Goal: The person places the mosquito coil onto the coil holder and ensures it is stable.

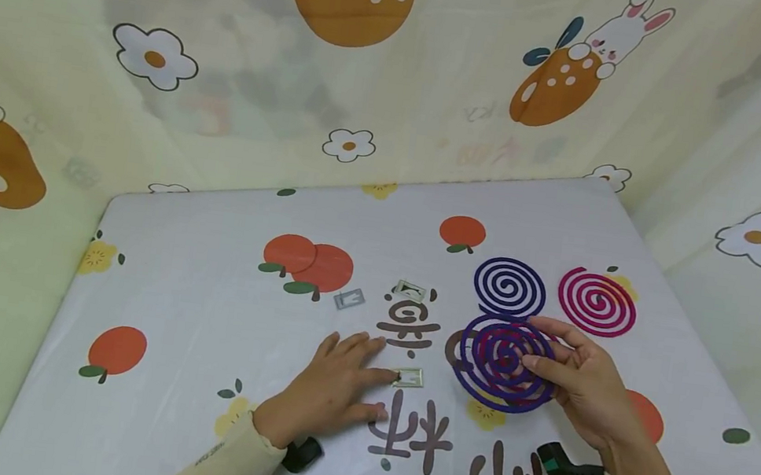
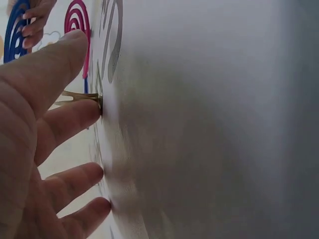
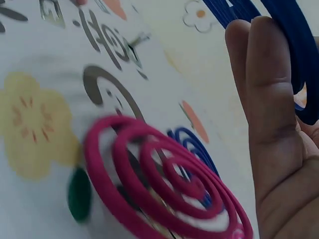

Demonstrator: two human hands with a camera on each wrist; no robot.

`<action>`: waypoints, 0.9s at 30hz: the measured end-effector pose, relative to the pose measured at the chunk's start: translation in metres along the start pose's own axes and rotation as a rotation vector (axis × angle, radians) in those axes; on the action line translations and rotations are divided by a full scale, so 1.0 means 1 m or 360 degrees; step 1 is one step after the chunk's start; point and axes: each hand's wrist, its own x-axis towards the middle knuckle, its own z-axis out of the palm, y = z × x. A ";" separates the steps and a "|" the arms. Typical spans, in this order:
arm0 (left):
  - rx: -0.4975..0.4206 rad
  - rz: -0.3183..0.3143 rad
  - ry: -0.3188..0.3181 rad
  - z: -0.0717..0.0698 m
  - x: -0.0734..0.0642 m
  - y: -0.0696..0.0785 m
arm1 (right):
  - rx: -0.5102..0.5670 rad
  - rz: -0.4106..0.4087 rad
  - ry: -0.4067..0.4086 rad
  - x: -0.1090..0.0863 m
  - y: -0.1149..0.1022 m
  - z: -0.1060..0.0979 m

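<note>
My right hand pinches a blue spiral mosquito coil between thumb and fingers, and holds it up off the table. A pink mosquito coil lies beneath it, largely covered by the blue one in the head view. My left hand rests on the cloth with fingers spread. Its index fingertip touches a small metal coil stand, whose raised prong shows in the left wrist view.
Another blue coil and another pink coil lie farther back on the right. Two more small metal stands lie behind my left hand. The printed tablecloth meets a patterned curtain at the back.
</note>
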 end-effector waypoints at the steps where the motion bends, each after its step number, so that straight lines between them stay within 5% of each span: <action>1: 0.0006 0.0000 -0.0009 0.001 0.000 0.000 | -0.0027 0.0013 0.0001 0.002 0.001 0.004; 9: -0.0018 0.0015 -0.0055 0.003 -0.002 0.002 | -0.0257 0.0155 0.0082 0.013 0.013 0.029; 27: 0.0076 0.0039 -0.0090 0.004 -0.001 0.006 | -0.0403 0.0330 0.0030 0.037 0.039 0.053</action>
